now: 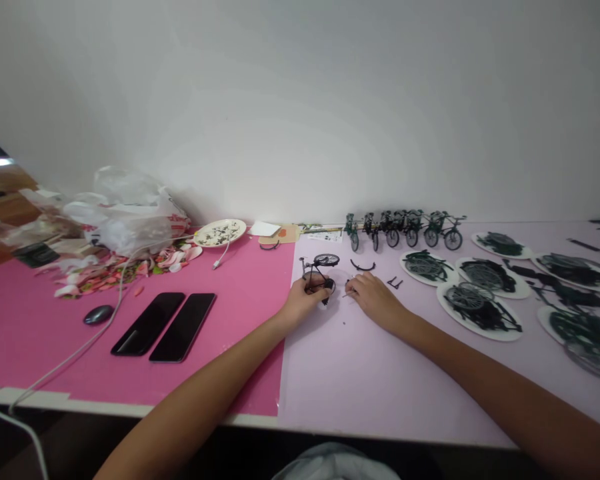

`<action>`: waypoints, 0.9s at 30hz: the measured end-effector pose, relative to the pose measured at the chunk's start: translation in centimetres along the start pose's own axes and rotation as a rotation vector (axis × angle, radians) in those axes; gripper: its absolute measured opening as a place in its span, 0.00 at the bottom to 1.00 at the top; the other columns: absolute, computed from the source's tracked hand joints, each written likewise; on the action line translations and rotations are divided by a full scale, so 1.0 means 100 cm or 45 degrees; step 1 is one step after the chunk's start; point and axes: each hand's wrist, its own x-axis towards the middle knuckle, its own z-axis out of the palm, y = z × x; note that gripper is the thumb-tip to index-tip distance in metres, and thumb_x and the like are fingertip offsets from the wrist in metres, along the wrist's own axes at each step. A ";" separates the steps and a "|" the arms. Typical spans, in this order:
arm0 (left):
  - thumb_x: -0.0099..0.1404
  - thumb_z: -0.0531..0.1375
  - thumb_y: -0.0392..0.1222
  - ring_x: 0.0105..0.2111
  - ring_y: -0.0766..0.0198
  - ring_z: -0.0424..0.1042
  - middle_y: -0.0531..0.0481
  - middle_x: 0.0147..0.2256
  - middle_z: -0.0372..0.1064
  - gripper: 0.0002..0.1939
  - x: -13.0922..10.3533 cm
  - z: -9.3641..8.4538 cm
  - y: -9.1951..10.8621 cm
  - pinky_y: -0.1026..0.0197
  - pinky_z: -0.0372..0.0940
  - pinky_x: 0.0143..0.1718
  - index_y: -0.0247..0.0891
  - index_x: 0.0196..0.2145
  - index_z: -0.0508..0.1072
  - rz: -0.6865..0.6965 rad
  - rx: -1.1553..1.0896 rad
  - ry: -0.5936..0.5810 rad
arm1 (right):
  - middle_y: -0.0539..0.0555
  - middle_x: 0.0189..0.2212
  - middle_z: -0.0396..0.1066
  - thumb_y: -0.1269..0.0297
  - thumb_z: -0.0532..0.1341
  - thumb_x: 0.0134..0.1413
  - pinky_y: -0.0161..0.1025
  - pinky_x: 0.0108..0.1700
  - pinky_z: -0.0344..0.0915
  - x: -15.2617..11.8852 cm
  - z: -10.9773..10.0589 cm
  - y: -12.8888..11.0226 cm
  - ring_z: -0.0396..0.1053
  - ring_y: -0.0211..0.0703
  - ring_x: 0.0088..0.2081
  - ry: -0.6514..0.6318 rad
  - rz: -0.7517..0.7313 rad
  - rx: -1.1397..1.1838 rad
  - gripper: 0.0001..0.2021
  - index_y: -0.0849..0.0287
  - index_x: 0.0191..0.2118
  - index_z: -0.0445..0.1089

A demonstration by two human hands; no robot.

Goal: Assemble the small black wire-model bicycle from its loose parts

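Observation:
My left hand (305, 300) is closed around a partly built black miniature bicycle (324, 272), held tilted with one wheel up and away from me. Just to its right, my right hand (375, 300) has its fingertips pinched low over the lilac surface. Something thin and small seems to be between those fingertips, too small to name. Beyond the right hand lies a curved black piece (363, 266). Two small dark forked parts (395, 283) rest to the right of it. A tiny dark bit (344, 323) sits on the surface nearer to me.
Several finished miniature bicycles (411, 230) stand along the wall. White plates (480, 313) of bicycle parts fill the right side. Leftward are two phones (183, 328), a mouse (99, 315), a white cable (91, 341), petals (130, 270), a plastic bag (130, 220) and a plate of small bits (220, 233).

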 end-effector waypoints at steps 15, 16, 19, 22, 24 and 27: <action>0.51 0.76 0.46 0.42 0.53 0.78 0.41 0.41 0.80 0.24 -0.010 0.001 0.015 0.53 0.70 0.49 0.32 0.44 0.80 -0.029 -0.048 -0.332 | 0.57 0.38 0.73 0.63 0.54 0.75 0.50 0.47 0.66 -0.005 -0.017 -0.026 0.68 0.53 0.42 0.372 -0.223 0.283 0.07 0.54 0.43 0.68; 0.51 0.76 0.46 0.42 0.53 0.77 0.41 0.41 0.80 0.24 -0.010 0.001 0.015 0.53 0.70 0.48 0.32 0.44 0.81 -0.020 -0.045 -0.336 | 0.57 0.38 0.73 0.63 0.54 0.75 0.50 0.46 0.66 -0.005 -0.016 -0.027 0.68 0.53 0.42 0.368 -0.229 0.288 0.07 0.54 0.43 0.68; 0.51 0.75 0.46 0.42 0.54 0.77 0.40 0.42 0.80 0.24 -0.009 0.000 0.013 0.54 0.69 0.47 0.32 0.43 0.81 0.003 -0.036 -0.359 | 0.57 0.38 0.72 0.64 0.54 0.74 0.49 0.45 0.66 -0.005 -0.013 -0.029 0.68 0.53 0.43 0.362 -0.230 0.297 0.07 0.54 0.44 0.69; 0.53 0.75 0.46 0.41 0.54 0.77 0.41 0.41 0.80 0.21 -0.009 0.000 0.012 0.55 0.69 0.47 0.33 0.43 0.81 0.022 -0.009 -0.380 | 0.57 0.38 0.72 0.65 0.55 0.73 0.50 0.45 0.67 -0.005 -0.013 -0.030 0.68 0.53 0.42 0.361 -0.233 0.288 0.07 0.54 0.43 0.69; 0.54 0.74 0.46 0.41 0.54 0.77 0.41 0.41 0.80 0.20 -0.009 0.001 0.013 0.55 0.69 0.47 0.33 0.42 0.82 0.035 0.005 -0.389 | 0.57 0.38 0.73 0.65 0.56 0.73 0.50 0.45 0.67 -0.005 -0.014 -0.030 0.68 0.53 0.42 0.355 -0.228 0.278 0.06 0.54 0.43 0.70; 0.53 0.74 0.45 0.41 0.54 0.77 0.41 0.40 0.79 0.18 -0.011 0.002 0.016 0.55 0.69 0.47 0.33 0.40 0.82 0.039 0.000 -0.389 | 0.57 0.38 0.73 0.66 0.56 0.72 0.50 0.44 0.67 -0.005 -0.015 -0.030 0.68 0.54 0.42 0.364 -0.232 0.275 0.06 0.54 0.43 0.70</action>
